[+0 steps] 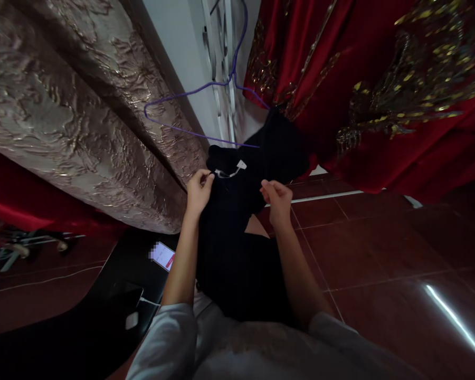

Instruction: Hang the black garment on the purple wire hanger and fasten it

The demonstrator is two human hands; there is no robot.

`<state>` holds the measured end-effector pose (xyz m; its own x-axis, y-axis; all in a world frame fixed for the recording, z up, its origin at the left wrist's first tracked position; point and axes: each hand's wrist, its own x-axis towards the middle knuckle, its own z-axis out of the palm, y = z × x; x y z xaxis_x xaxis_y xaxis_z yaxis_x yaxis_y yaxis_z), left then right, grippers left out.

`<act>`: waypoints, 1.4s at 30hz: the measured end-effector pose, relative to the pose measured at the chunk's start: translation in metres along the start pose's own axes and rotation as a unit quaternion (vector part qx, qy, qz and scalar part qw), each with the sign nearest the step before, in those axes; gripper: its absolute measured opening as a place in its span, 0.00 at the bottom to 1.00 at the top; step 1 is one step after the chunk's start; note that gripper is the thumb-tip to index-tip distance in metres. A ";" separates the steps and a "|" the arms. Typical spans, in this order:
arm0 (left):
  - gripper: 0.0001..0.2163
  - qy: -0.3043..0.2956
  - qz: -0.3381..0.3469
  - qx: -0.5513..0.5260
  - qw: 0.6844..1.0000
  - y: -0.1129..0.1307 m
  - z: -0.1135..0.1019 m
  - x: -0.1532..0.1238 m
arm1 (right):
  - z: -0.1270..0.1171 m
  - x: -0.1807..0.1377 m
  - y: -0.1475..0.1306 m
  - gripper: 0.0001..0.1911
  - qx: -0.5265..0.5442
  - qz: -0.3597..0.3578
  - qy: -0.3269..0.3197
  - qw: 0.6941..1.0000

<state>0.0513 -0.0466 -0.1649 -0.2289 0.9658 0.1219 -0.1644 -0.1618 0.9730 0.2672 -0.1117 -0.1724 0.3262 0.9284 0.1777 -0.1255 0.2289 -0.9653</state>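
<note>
A black garment (237, 206) hangs in front of me, its lower part merging with the dark area over my lap. A purple wire hanger (190, 94) sits at its top; the right end goes into the fabric and the left end sticks out bare. A white tag on a loop (241, 165) shows at the neckline. My left hand (200, 190) is closed, thumb and fingers pinching the garment's edge beside the tag loop. On the other side, my right hand (277, 198) is closed in a pinch at the garment's right edge. The pinched fabric there is hard to see.
A pale textured curtain (103, 105) hangs on the left. Red cloth with gold sequins (380, 105) hangs on the right. A white metal rack (224, 63) stands behind the hanger. On a black tabletop (91, 301) lie a lit phone (163, 256) and a white case (132, 320).
</note>
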 end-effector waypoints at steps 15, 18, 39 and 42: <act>0.08 -0.291 0.065 0.098 0.949 0.064 0.036 -0.023 | 0.023 0.040 -0.092 0.05 -0.053 -0.104 -0.281 0.953; 0.14 -0.373 0.015 0.222 0.901 0.058 0.009 -0.003 | 0.008 0.072 -0.112 0.06 -0.129 -0.205 -0.214 0.946; 0.18 -0.204 0.397 0.545 0.710 0.136 -0.074 0.054 | -0.020 0.128 -0.066 0.23 -0.227 -0.189 -0.091 0.951; 0.13 -0.168 0.417 0.470 0.759 0.153 -0.035 0.050 | -0.009 0.113 -0.064 0.21 -0.206 -0.151 -0.157 0.954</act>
<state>-0.0194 -0.0300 -0.0166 0.4061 0.6290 0.6629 0.6975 -0.6820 0.2198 0.3206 -0.0239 -0.0925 -0.0163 0.8950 0.4457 0.3301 0.4256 -0.8426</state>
